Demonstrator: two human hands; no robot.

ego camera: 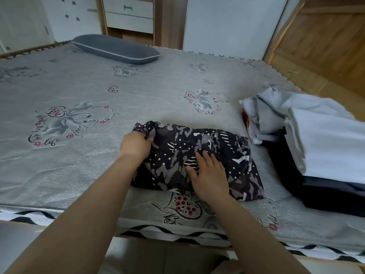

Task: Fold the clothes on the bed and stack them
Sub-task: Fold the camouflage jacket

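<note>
The left hand (135, 144) is gripping the far left corner of a black, grey and white patterned garment (199, 155), fingers curled into the bunched cloth. Just right of that grip, the right hand (209, 175) is pressing flat on the garment's middle, fingers straight and spread. The garment is lying folded on the grey printed bedsheet (79, 165) near the bed's front edge. Further right of both hands, a stack of folded clothes (316, 147) is sitting, close beside the garment.
</note>
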